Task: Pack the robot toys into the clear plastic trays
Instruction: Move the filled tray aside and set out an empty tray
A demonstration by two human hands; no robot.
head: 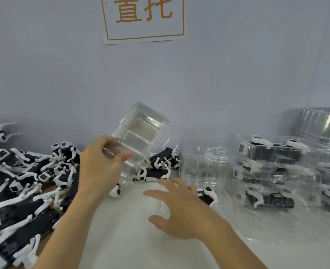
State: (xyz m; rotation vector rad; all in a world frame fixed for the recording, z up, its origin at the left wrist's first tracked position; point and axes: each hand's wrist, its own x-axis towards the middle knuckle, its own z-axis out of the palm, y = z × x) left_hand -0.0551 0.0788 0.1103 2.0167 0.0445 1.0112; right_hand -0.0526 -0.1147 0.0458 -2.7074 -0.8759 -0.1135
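Clear plastic tray [140,136] is in your left hand [100,164], raised off the table and tilted, its far end leaning up and to the right; your thumb lies across its near face and your fingers curl round the near left edge, so the tray extends up and away from the grip. Your right hand [181,212] hovers low over the pale table surface [121,239], fingers spread and relaxed, gripping nothing; a faint clear edge shows just beneath the fingers, and whether they touch it cannot be told. Black-and-white robot toys [24,183] lie heaped loose to the left of your left forearm, with a few more [160,164] behind the held tray. One toy [208,195] lies just beyond your right fingertips. Stacked trays already holding toys [273,171] stand to the right, against the wall.
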